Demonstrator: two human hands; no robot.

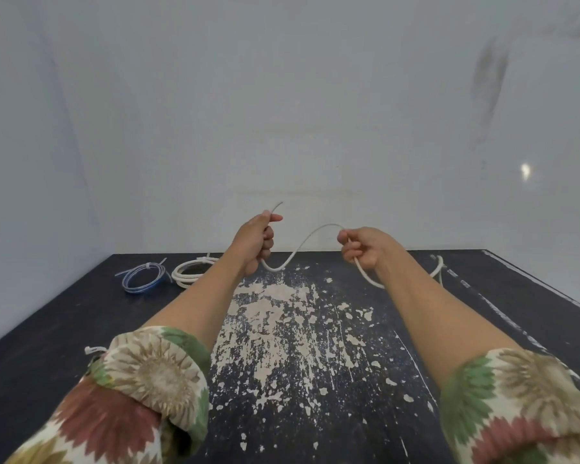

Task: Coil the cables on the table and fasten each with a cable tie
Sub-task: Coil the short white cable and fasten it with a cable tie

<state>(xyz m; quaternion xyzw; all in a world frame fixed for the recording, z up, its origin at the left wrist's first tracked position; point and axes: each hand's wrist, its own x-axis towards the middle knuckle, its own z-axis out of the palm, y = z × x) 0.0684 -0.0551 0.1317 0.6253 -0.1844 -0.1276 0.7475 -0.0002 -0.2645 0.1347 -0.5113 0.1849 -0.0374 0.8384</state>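
you are holding the loose white cable (310, 236) up above the table (64, 323) with both hands. your left hand (257, 241) is gripping it in a closed fist near its free end, and that short tip is sticking up and to the right out of the top of the fist. your right hand (360, 247) is pinching it further along, fingers curled round it. between the two hands the cable is sagging down from the left fist, then arching up to the right hand, so its length is running roughly left to right in front of you. past your right hand it is dropping down and trailing off to the right, behind your right forearm, to where the rest is lying near the table's far right edge.

the slack to be gathered is lying on the right, so the right hand is the nearer one to feed it, and the left looks like the one to collect the loops.

at the far left a blue coil (143, 278) and a white coil (195, 272) are lying just beside each other, each seemingly tied already. a small white piece, perhaps a cable tie (94, 349), is lying by your left sleeve (154, 373). nothing is standing between your hands and the trailing cable.
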